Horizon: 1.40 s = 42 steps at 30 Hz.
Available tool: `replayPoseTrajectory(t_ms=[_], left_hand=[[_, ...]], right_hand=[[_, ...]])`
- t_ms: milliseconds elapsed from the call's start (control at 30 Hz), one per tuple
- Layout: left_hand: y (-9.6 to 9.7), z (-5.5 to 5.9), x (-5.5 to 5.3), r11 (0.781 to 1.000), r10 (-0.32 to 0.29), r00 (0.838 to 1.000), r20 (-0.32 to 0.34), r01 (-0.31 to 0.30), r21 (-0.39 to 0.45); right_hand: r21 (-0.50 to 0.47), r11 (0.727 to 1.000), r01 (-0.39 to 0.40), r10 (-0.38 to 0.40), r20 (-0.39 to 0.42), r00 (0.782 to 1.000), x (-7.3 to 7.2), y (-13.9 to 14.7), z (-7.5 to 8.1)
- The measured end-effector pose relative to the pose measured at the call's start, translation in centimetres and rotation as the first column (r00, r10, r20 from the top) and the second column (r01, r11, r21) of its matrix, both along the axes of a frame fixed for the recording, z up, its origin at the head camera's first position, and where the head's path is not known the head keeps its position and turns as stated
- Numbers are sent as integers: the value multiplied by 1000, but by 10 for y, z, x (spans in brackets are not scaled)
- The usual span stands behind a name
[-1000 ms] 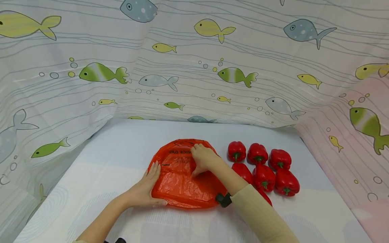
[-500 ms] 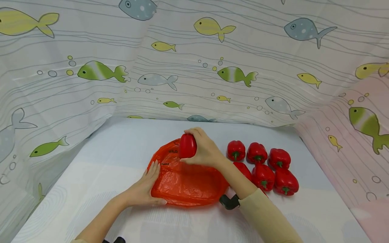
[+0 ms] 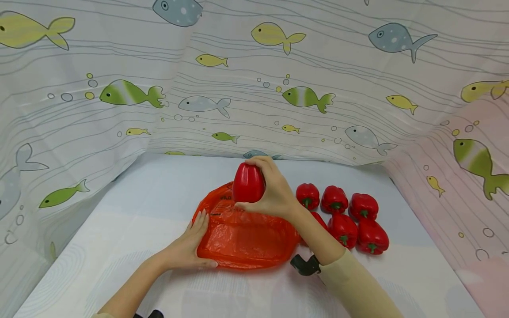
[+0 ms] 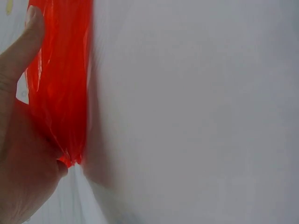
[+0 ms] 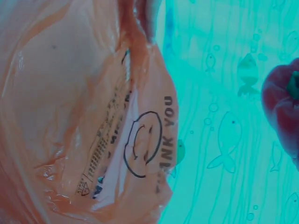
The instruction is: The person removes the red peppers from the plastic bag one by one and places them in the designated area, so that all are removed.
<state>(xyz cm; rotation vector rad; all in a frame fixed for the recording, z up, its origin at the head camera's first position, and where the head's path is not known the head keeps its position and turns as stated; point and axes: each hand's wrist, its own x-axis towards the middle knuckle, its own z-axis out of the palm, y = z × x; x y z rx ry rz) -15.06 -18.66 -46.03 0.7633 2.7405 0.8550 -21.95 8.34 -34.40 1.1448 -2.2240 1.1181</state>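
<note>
My right hand (image 3: 276, 192) grips a red bell pepper (image 3: 246, 183) between thumb and fingers, raised over the far part of a round opening lined with an orange-red plastic bag (image 3: 244, 260). Black print and a smiley face show on the bag (image 5: 98, 121) in the right wrist view. Spread and fairly straight, the fingers of my left hand (image 3: 187, 247) rest against the bag's left side, with the thumb along its near edge. The left wrist view shows that thumb against the bag (image 4: 60, 79).
Several more red bell peppers (image 3: 343, 229) stand in rows on the white table (image 3: 131, 212), right of the bag. Some are partly hidden behind my right forearm. A fish-patterned curtain (image 3: 246, 79) hangs behind the table and along both sides.
A second ago my right hand was down in the bag's opening; it has since lifted the bell pepper up and out above the far part. My left hand has stayed put.
</note>
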Motion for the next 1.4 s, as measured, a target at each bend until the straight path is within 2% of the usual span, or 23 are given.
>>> replayPoseTrajectory(t_ms=[133,300,1033,1400], left_hand=[[0,0,0,1000,4,1000,3,-4,-2],[-1,1,0,1000,8,1000,12,-8,2],[-2,-2,-4,1000,-2,1000,10,2,9],[-2,-3,-4,1000,-2,1000,4,2,12]], right_hand=[[-39,999,-26,24,-33,999,5,3,5],[-25,999,-33,31,-67,997,9,8,10],[-18,998,57,-58,-53,997,22,51,12],[-16,993,115,-116,-92,989,29,77,14]])
